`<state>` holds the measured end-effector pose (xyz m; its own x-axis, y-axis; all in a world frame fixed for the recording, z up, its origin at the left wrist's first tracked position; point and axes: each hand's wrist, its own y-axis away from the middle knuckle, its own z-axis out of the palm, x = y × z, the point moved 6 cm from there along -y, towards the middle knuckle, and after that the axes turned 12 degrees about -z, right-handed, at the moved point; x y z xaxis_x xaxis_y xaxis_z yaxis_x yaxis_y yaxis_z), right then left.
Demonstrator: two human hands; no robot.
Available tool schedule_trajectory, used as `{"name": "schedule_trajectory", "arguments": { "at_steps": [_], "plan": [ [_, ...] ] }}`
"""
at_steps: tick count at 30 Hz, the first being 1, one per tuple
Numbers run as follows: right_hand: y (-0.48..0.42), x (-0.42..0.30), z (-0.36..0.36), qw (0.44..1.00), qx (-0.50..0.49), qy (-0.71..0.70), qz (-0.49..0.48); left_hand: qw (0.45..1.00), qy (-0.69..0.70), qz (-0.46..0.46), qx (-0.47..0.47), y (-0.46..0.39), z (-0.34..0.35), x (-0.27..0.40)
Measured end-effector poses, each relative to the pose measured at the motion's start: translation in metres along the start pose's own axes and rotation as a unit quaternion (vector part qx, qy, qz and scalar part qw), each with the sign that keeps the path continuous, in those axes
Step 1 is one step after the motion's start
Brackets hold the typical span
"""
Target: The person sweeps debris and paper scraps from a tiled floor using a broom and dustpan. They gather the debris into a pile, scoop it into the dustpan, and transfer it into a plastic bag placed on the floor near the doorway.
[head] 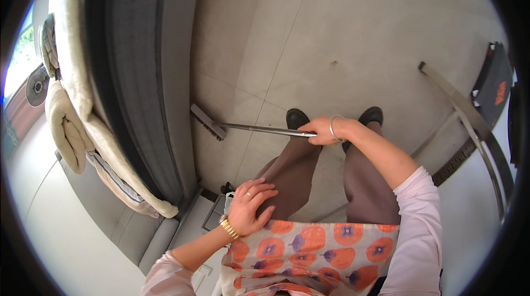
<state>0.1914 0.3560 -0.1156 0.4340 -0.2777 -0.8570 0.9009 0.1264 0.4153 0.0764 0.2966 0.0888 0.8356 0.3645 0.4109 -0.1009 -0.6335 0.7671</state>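
My right hand grips the metal handle of a long-handled floor brush. A silver bangle circles that wrist. The brush head, grey with dark bristles, is tilted on the floor beside the base of the bed. Over my left thigh, by the top edge of my fruit-print apron, my left hand has its fingers apart and holds nothing. It wears a ring and a gold-coloured watch. Whether it touches the trouser leg I cannot tell.
On the left stands a grey bed with cream bedding and a folded quilt. A small cabinet is near my left wrist. Metal legs and a dark bag occupy the right. Pale tiles cover the floor.
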Motion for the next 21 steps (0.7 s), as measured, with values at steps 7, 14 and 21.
{"name": "schedule_trajectory", "arguments": {
  "at_steps": [7, 14, 21],
  "plan": [
    [-0.154, 0.063, 0.042, 0.991, -0.104, 0.046, -0.072, 0.996, -0.058, 0.011, 0.066, -0.035, -0.003, -0.034],
    [-0.273, 0.061, 0.100, 0.983, -0.170, 0.007, -0.070, 0.961, -0.038, 0.018, 0.275, -0.013, 0.012, -0.093],
    [-0.382, 0.050, 0.077, 0.973, 0.075, -0.002, -0.220, 0.919, -0.073, 0.040, 0.385, -0.007, 0.028, -0.100]
  ]
}}
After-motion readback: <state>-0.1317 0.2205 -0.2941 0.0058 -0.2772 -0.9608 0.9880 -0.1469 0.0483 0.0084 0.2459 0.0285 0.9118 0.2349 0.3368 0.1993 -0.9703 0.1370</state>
